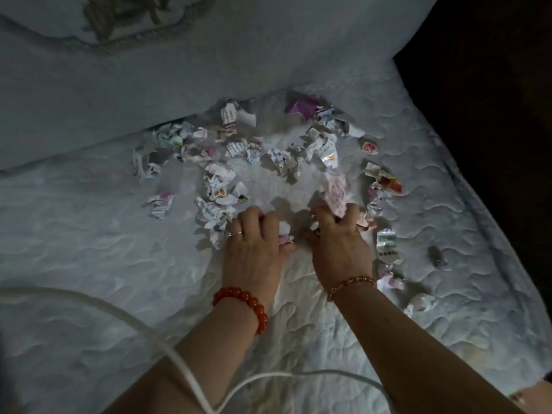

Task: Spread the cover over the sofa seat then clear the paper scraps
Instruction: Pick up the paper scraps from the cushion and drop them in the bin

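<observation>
A pale quilted cover (89,249) lies spread over the sofa seat. Several crumpled printed paper scraps (227,150) are scattered across its middle, up to the backrest. My left hand (254,243), with a ring and a red bead bracelet, has its fingers curled round small scraps at its fingertips. My right hand (340,237), with a gold bead bracelet, grips a pink printed scrap (336,194) along with other bits. Both hands sit side by side at the near edge of the pile.
The sofa backrest (149,70) rises behind the scraps, with an embroidered cushion at top left. A white cable (167,351) loops across the near part of the seat. A small dark object (436,256) lies at the right. Beyond the right edge of the seat is darkness.
</observation>
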{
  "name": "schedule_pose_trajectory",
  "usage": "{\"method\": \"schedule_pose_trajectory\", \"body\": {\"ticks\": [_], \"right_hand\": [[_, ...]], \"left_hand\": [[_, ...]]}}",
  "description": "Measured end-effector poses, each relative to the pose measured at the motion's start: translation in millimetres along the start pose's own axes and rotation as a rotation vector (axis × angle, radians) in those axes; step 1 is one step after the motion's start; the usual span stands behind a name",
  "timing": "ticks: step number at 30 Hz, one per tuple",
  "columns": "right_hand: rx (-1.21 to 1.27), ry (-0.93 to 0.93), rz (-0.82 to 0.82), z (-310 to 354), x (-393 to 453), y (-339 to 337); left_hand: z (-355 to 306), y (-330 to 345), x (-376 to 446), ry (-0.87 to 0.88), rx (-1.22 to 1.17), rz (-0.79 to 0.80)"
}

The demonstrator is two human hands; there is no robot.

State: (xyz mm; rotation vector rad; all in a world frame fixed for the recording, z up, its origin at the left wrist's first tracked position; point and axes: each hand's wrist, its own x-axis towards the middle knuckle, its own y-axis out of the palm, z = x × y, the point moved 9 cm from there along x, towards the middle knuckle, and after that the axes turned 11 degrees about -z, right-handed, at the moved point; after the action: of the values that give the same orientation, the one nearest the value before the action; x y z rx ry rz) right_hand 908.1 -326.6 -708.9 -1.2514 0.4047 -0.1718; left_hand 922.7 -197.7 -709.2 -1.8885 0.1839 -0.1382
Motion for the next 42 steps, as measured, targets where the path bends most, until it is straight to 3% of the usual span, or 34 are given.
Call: {"method": "schedule_pose_trajectory", "body": {"ticks": [6, 11, 16, 24, 28, 38, 42], "right_hand": [[-0.020, -0.032, 0.004, 5, 0, 3], [0.045, -0.060, -0.056, 21, -9, -15], [0.176, -0.167, -0.134, 66, -13, -31], [0.203, -0.318, -0.035, 125, -13, -21], [0.109, -0.259, 0.105, 133, -21, 4], [0.054, -0.342, -0.084, 158, -19, 38], [0.026, -0.372, -0.109, 162, -16, 43]], "left_hand": [[-12, -1, 5, 0.053, 0.034, 0.079], [-12, -30, -3, -0.001, -0.141, 0.105], [15, -64, -1, -0.097, -0.147, 0.085], [88, -88, -7, -0.362, -0.152, -0.016], [116, -85, -5, -0.417, -0.076, 0.001], [136, -59, 14, -0.282, -0.117, -0.086], [140, -49, 15, -0.197, -0.002, -0.105]]}}
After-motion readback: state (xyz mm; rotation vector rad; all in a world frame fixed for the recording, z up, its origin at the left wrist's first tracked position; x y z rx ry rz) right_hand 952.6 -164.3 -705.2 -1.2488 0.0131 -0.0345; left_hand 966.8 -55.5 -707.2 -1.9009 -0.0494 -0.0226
